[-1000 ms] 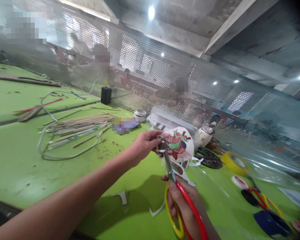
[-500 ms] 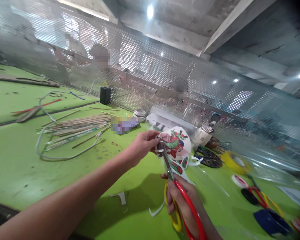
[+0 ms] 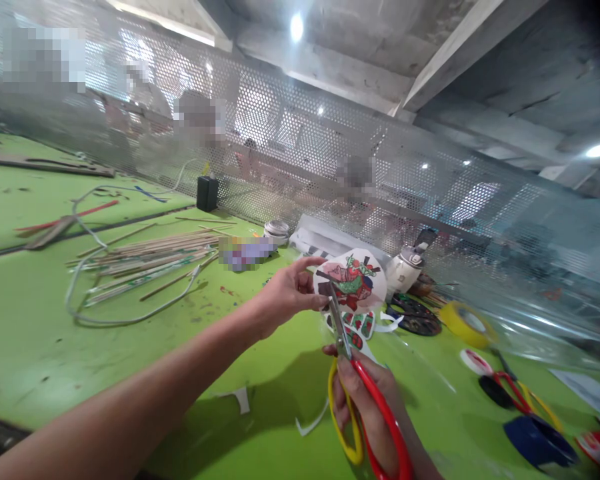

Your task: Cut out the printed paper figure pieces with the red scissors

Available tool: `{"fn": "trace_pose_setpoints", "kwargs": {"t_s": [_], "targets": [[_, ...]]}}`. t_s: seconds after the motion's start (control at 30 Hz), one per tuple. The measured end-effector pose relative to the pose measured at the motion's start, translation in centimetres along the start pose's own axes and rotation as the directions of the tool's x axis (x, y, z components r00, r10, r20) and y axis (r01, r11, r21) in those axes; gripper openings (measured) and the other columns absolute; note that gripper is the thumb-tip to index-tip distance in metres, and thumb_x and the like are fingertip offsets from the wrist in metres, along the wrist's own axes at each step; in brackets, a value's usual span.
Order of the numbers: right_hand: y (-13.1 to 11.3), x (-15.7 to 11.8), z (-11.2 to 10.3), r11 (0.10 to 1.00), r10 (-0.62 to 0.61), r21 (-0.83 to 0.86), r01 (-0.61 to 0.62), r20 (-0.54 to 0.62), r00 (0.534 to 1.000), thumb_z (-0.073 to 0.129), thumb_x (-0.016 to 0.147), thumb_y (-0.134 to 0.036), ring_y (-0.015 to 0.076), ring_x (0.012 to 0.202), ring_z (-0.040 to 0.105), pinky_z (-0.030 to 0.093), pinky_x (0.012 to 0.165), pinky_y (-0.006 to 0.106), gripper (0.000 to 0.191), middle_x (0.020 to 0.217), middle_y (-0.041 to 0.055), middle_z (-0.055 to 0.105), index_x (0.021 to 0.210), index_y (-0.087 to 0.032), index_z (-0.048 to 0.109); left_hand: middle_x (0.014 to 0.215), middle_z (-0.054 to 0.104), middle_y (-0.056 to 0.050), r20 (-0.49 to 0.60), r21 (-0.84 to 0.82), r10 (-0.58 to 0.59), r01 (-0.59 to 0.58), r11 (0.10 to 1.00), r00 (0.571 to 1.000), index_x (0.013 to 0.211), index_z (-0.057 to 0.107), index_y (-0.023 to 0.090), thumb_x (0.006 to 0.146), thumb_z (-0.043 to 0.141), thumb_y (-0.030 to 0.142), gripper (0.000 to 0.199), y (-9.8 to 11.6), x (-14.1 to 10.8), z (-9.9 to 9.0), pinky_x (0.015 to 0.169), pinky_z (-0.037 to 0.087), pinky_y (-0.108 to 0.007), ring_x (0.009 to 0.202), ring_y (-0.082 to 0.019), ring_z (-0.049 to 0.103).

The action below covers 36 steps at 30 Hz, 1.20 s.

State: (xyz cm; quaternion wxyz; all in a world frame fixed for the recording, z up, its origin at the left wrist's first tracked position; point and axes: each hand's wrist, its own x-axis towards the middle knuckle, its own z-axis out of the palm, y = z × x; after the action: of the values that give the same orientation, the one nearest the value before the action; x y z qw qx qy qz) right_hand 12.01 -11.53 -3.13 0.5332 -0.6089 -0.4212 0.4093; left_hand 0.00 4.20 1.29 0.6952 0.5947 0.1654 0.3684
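Note:
My left hand (image 3: 293,291) pinches the left edge of a roundish paper cutout (image 3: 350,280), printed with a red, green and pink figure. In my right hand (image 3: 367,400) is a pair of scissors (image 3: 341,337) with one red and one yellow handle. Its blades point up at the lower left part of the cutout, close to my left fingertips; whether they touch the paper I cannot tell. Below the cutout lie more printed pieces (image 3: 356,339) in green and red. White paper scraps (image 3: 243,400) lie on the green table (image 3: 130,363) under my arms.
Thin sticks (image 3: 150,257) and a looped cable (image 3: 75,280) lie at left. Yellow tape (image 3: 467,325), a second pair of scissors (image 3: 520,393) and a blue tape roll (image 3: 539,441) are at right. Behind stand a white pot (image 3: 404,270) and a perforated screen (image 3: 270,127), with people beyond.
The paper cutout has turned slightly and shows more face-on, with its lower edge raised. My left fingers have shifted their hold on its edge. The view has moved slightly.

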Motion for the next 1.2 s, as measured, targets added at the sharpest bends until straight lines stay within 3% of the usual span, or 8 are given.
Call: {"fn": "trace_pose_setpoints", "kwargs": {"t_s": [0.27,0.47,0.63,0.73,0.83,0.97,1.03,1.2], "targets": [[0.1,-0.2,0.0,0.997,-0.065,0.046,0.064,0.030,0.997,0.057,0.081,-0.065,0.0057,0.037,0.041,0.035,0.038,0.017,0.062,0.051,-0.0064,0.047,0.108,-0.010,0.062,0.072,0.068,-0.002,0.069,-0.018,-0.042,0.043,0.999,0.997,0.137,0.036,0.011,0.064,0.080,0.014,0.086,0.4,-0.2,-0.6,0.064,0.048,-0.032,0.065,-0.016,0.063],[-0.5,-0.2,-0.3,0.995,-0.054,0.090,0.048,0.068,0.996,0.057,0.083,-0.061,0.0058,0.040,0.041,0.035,0.040,0.017,0.057,0.052,-0.0069,0.047,0.110,-0.011,0.059,0.070,0.067,-0.002,0.211,0.274,-0.058,-0.002,0.962,0.976,0.099,0.065,0.012,0.070,0.071,0.017,0.030,1.5,-0.2,-1.9,0.061,0.046,-0.028,0.062,-0.013,0.061],[-0.5,-0.1,-0.5,0.991,-0.089,0.103,0.084,0.050,0.995,0.058,0.083,-0.060,0.0064,0.040,0.041,0.034,0.040,0.018,0.056,0.052,-0.0063,0.047,0.110,-0.011,0.059,0.069,0.068,-0.001,0.243,0.657,-0.177,-0.027,0.754,0.954,0.090,0.071,0.016,0.065,0.059,0.006,0.029,2.2,0.3,-3.8,0.061,0.046,-0.027,0.066,-0.015,0.064],[-0.5,0.0,-0.4,0.994,-0.072,0.082,0.070,0.018,0.997,0.059,0.080,-0.063,0.0069,0.038,0.041,0.034,0.038,0.019,0.057,0.050,-0.0057,0.048,0.107,-0.012,0.062,0.070,0.071,-0.003,0.241,0.741,-0.286,0.014,0.672,0.927,0.077,0.074,0.016,0.067,0.055,0.009,0.023,2.4,0.3,-4.0,0.064,0.048,-0.029,0.065,-0.015,0.063],[-0.8,0.1,-0.3,0.994,-0.062,0.085,0.062,0.003,0.998,0.060,0.076,-0.066,0.0073,0.034,0.040,0.032,0.035,0.020,0.060,0.047,-0.0054,0.048,0.104,-0.013,0.064,0.069,0.073,-0.004,0.256,0.658,-0.279,0.044,0.751,0.926,0.083,0.075,0.016,0.072,0.055,0.014,0.022,2.5,0.2,-3.6,0.068,0.049,-0.032,0.065,-0.016,0.063],[-1.0,-0.1,-0.3,0.996,-0.062,0.071,0.062,0.001,0.998,0.061,0.076,-0.065,0.0072,0.033,0.041,0.034,0.035,0.020,0.060,0.047,-0.0052,0.048,0.103,-0.012,0.065,0.085,0.073,-0.008,0.330,0.255,-0.128,0.042,0.966,0.935,0.092,0.072,0.014,0.072,0.063,0.020,0.023,2.0,-0.1,-2.8,0.074,0.047,-0.033,0.078,-0.019,0.064],[-1.0,-0.1,-0.4,0.997,-0.058,0.059,0.058,-0.001,0.998,0.061,0.077,-0.064,0.0075,0.034,0.042,0.035,0.036,0.020,0.060,0.049,-0.0050,0.048,0.104,-0.011,0.065,0.090,0.072,-0.009,0.312,0.118,-0.089,0.054,0.992,0.946,0.090,0.072,0.013,0.071,0.069,0.023,0.022,1.5,-0.2,-2.1,0.072,0.046,-0.031,0.081,-0.018,0.062],[-0.4,0.1,-0.4,0.999,-0.044,0.025,0.044,-0.008,0.999,0.060,0.079,-0.063,0.0069,0.034,0.041,0.035,0.037,0.020,0.060,0.049,-0.0052,0.048,0.107,-0.010,0.064,0.080,0.069,-0.005,0.135,0.033,-0.063,0.059,0.998,0.989,0.084,0.071,0.013,0.068,0.078,0.023,0.020,0.0,0.0,-0.7,0.065,0.040,-0.028,0.070,-0.013,0.056]]}}
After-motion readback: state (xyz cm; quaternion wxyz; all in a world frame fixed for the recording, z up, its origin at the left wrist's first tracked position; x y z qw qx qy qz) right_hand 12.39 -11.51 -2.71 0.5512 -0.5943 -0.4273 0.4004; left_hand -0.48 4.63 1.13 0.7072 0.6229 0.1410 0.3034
